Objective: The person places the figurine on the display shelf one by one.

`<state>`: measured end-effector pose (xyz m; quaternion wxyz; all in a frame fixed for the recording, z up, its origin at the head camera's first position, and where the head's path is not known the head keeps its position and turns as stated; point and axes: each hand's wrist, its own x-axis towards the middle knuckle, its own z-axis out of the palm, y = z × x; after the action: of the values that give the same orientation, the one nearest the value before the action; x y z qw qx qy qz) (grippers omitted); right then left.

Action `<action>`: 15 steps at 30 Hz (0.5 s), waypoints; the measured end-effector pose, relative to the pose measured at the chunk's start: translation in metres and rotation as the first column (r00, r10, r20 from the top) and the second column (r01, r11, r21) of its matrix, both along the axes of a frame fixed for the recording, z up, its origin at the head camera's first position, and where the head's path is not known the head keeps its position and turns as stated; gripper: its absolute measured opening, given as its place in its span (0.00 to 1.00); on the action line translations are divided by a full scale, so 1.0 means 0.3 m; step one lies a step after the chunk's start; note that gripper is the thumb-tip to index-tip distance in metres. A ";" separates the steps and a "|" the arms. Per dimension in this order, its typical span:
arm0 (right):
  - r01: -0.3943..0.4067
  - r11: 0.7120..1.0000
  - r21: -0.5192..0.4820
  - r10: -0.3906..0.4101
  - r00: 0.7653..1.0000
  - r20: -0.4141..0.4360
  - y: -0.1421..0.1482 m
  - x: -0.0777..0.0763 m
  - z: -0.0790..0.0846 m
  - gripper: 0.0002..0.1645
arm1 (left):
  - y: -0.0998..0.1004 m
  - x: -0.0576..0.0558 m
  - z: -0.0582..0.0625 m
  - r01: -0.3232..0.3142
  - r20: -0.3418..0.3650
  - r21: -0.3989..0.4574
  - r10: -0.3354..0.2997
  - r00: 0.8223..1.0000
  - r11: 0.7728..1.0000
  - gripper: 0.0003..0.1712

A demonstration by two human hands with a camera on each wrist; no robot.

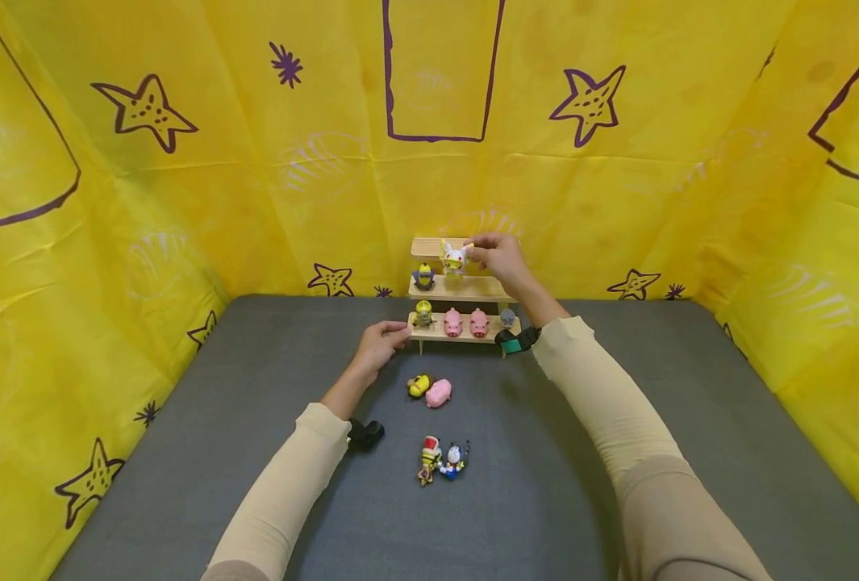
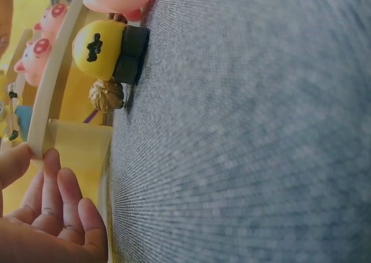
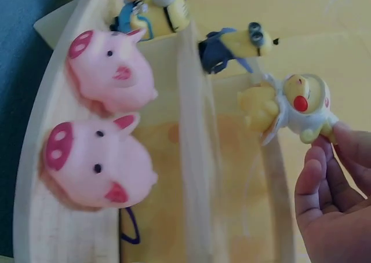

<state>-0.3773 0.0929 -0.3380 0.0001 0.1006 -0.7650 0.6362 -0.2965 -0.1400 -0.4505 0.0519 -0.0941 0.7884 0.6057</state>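
Note:
My right hand [image 1: 503, 260] pinches a small yellow figurine in a white eared hood [image 3: 310, 101] by one ear, between thumb and fingers. The figurine is at the middle tier of a wooden three-step display stand [image 1: 476, 288], to the right of a blue-clad minion figurine [image 3: 232, 46]. My left hand [image 1: 377, 349] pinches the left end of the lowest tier between thumb and index finger, its other fingers loosely bent. On that tier are a yellow figurine [image 1: 423, 313], two pink pigs [image 3: 98, 164] and a grey figurine [image 1: 507, 319], partly behind the right wrist's strap.
On the grey table [image 1: 545, 452] in front of the stand lie a yellow figurine [image 1: 419, 386] and a pink pig [image 1: 439, 394]. Nearer are a red-hatted figurine [image 1: 430, 460] and a white-and-blue one [image 1: 454, 461]. A yellow patterned cloth [image 1: 255, 202] hangs behind and at both sides.

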 end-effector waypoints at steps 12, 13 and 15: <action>0.046 0.998 0.047 -0.046 0.999 -0.007 0.001 0.001 -0.045 0.14 | 0.003 0.005 0.009 0.004 -0.001 0.002 -0.004 1.000 1.000 0.20; 0.045 0.998 0.036 -0.044 0.999 -0.009 0.000 0.000 -0.047 0.14 | 0.004 0.006 0.010 0.003 -0.006 0.002 -0.003 1.000 1.000 0.20; 0.043 0.999 0.027 -0.043 0.999 -0.017 -0.002 -0.004 -0.052 0.14 | 0.005 0.005 0.009 0.001 -0.014 -0.001 -0.001 1.000 1.000 0.20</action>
<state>-0.3784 0.0924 -0.3535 0.0188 0.0894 -0.7757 0.6245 -0.2949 -0.1385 -0.4478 0.0468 -0.0896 0.7890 0.6060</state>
